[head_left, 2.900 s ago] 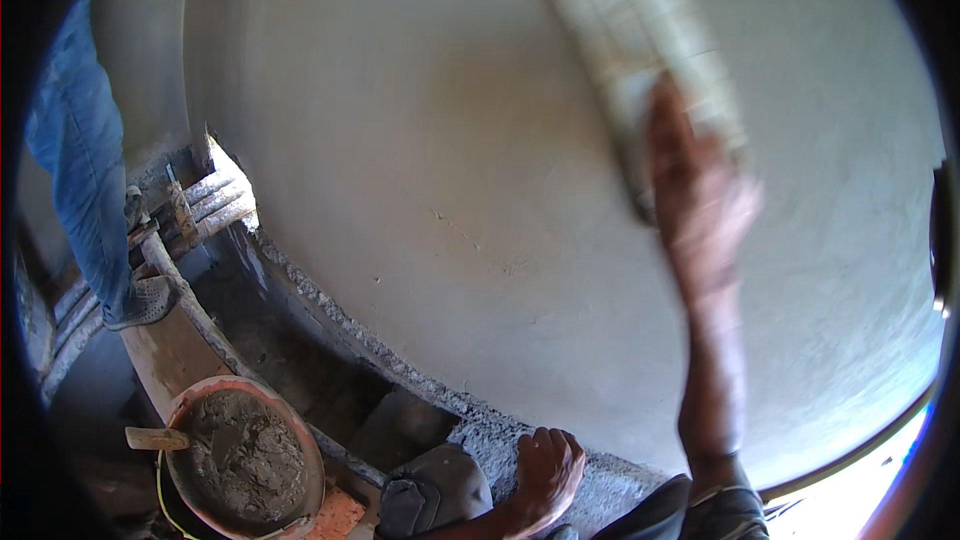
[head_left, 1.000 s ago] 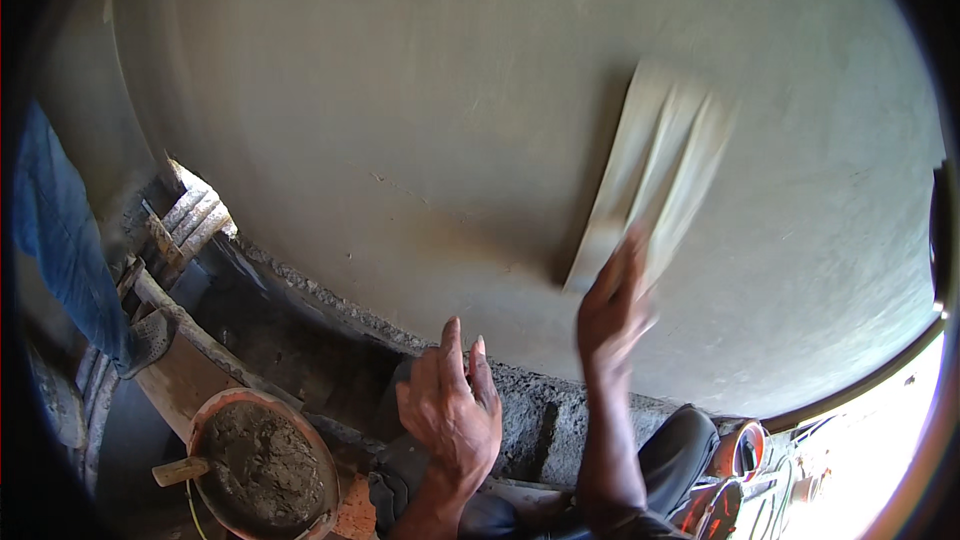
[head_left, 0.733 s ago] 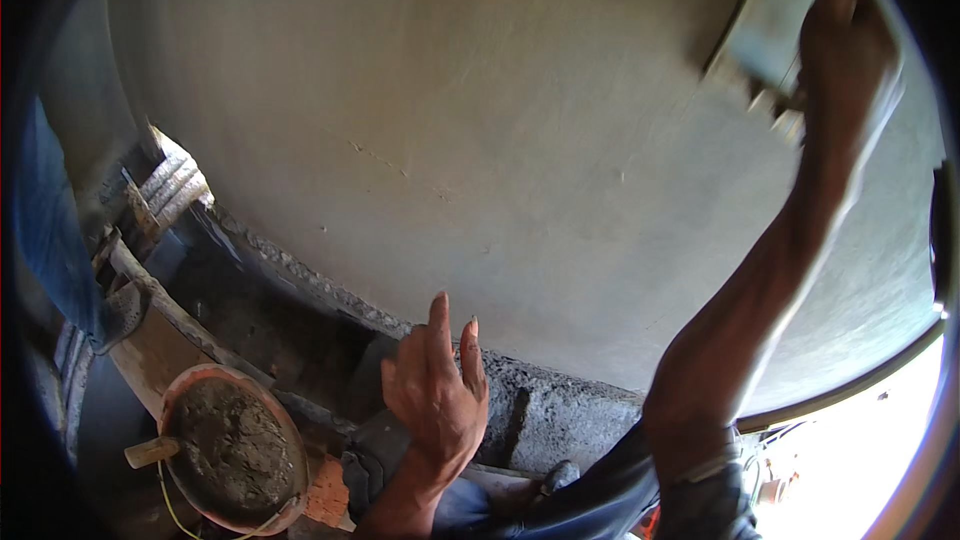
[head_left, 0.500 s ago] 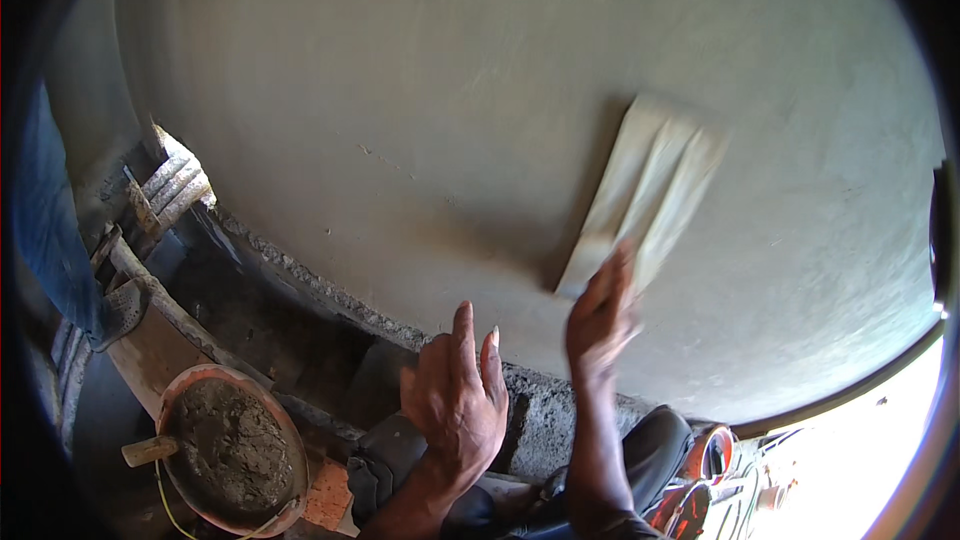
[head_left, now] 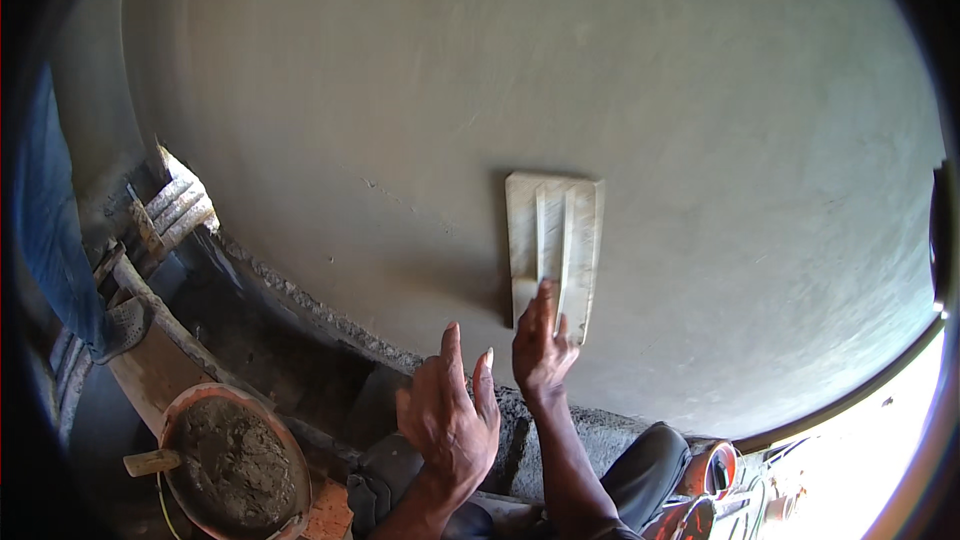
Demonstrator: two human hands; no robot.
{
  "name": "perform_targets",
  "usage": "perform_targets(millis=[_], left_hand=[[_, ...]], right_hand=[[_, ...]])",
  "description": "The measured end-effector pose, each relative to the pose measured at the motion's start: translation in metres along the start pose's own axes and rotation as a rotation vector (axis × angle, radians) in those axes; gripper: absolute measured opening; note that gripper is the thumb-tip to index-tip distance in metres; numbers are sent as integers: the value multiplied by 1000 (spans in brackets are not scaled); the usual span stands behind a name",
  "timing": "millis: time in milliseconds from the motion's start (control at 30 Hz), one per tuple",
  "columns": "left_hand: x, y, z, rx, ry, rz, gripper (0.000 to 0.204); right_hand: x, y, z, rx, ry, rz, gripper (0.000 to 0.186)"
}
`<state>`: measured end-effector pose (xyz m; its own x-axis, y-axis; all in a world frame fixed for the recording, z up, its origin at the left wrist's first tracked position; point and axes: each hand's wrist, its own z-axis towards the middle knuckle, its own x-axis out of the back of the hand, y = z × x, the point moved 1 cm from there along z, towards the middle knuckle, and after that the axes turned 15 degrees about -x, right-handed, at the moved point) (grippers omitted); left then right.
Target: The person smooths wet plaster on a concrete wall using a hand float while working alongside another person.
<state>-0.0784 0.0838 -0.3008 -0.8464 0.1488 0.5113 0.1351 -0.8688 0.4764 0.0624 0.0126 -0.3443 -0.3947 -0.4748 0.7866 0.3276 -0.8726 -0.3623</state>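
Your right hand [head_left: 543,352] has fingers curled on the plastering float [head_left: 554,240] at its near end, while your empty left hand [head_left: 452,418] has fingers half-open.

My right hand [head_left: 543,348] covers part of the plastering float [head_left: 555,235], and the palm of my left hand [head_left: 450,420] is turned from view; whether that hand touches the curved wall [head_left: 380,90] I cannot tell. What the wooden handle [head_left: 152,463] joins in the mortar [head_left: 240,460] is too murky, the dark rim cuts off a co-worker's jeans leg [head_left: 58,230], and beyond the orange bucket [head_left: 697,470] small items [head_left: 781,508] fade into glare
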Motion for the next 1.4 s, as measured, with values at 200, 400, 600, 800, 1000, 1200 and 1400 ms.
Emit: perform_targets(millis=[200,400,600,800,1000,1200,1400], left_hand=[[-3,-10,1,12,26,3,44],[1,-11,7,23,59,-15,42],[13,-6,2,11,129,36,42],[10,18,10,-35,96,-100,43],[5,8,2,-50,125,-70,43],[2,7,2,-39,83,-54,42],[-10,8,6,-18,88,-96,41]], right_hand=[[219,-132,175,70,605,65,29],[117,-82,123,248,560,85,45],[84,-27,91,357,331,738,40],[213,-148,170,159,668,-4,29],[60,3,38,148,330,-40,44],[131,-94,107,291,476,246,40],[32,42,18,126,294,-46,44]])
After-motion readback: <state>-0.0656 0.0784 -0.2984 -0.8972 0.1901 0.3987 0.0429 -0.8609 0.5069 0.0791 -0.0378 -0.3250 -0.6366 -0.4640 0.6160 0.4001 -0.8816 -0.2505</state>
